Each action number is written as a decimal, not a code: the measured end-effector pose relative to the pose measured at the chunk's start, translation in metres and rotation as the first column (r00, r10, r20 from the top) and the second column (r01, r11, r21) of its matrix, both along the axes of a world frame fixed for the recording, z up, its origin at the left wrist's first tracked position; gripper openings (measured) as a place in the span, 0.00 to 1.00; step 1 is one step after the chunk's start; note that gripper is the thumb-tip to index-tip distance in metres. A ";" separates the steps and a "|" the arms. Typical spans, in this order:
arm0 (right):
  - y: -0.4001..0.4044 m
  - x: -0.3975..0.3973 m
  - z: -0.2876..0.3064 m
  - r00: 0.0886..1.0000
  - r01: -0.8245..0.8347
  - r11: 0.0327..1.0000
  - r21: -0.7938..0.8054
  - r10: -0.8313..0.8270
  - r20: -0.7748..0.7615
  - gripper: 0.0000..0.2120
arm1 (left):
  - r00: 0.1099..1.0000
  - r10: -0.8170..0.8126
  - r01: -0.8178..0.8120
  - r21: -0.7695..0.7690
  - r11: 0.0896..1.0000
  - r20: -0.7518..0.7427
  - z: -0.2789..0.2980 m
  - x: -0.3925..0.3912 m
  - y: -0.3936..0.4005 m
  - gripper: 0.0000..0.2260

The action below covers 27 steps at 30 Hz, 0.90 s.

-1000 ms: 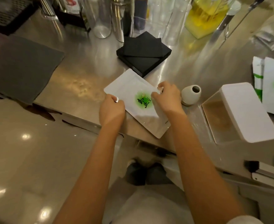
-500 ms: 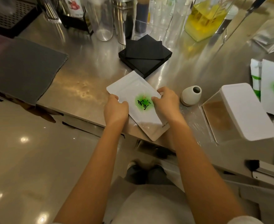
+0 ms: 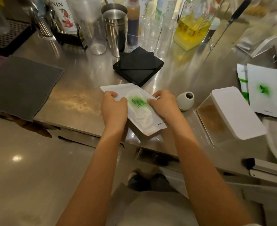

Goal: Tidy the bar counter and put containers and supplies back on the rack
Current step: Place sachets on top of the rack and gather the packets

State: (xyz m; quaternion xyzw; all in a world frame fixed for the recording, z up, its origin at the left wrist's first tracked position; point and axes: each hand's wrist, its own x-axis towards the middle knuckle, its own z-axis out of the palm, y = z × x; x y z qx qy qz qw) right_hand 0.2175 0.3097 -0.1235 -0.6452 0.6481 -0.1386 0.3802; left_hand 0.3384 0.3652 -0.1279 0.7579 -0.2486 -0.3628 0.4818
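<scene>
The pouch (image 3: 139, 110) sits between both grips, just off the desk (image 3: 85, 88) edge. Left hand (image 3: 114, 110) and right hand (image 3: 164, 105) pinch its sides. I'd press the top seal shut evenly before racking it; cup (image 3: 185, 101) sits just right.

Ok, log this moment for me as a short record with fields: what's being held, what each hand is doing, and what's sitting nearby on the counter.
held item: white pouch with green logo, over the counter's near edge
left hand: left hand pinches the pouch's left side
right hand: right hand pinches its right side
counter: stainless steel counter
behind pouch: stack of black napkins
right of pouch: small white ceramic holder, then clear container with white lid holding brown powder
far right: second white pouch
left: grey mat
</scene>
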 end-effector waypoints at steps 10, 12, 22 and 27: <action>0.000 -0.003 0.020 0.970 0.154 0.988 -0.026 -0.146 0.195 0.06 | 0.999 0.053 -0.052 -0.173 0.984 0.005 0.020 -0.009 -0.010 0.09; -0.001 -0.009 0.023 0.944 0.221 0.974 -0.041 -0.203 0.260 0.09 | 0.999 0.019 -0.025 -0.219 0.975 -0.027 0.022 -0.015 -0.014 0.10; -0.014 -0.066 0.049 0.862 0.425 0.899 -0.104 -0.366 0.351 0.11 | 0.965 -0.248 0.213 -0.305 0.928 -0.080 0.035 -0.068 -0.046 0.13; -0.023 -0.106 0.057 0.836 0.496 0.855 -0.151 -0.423 0.349 0.13 | 0.944 -0.323 0.284 -0.336 0.898 -0.066 0.042 -0.109 -0.063 0.15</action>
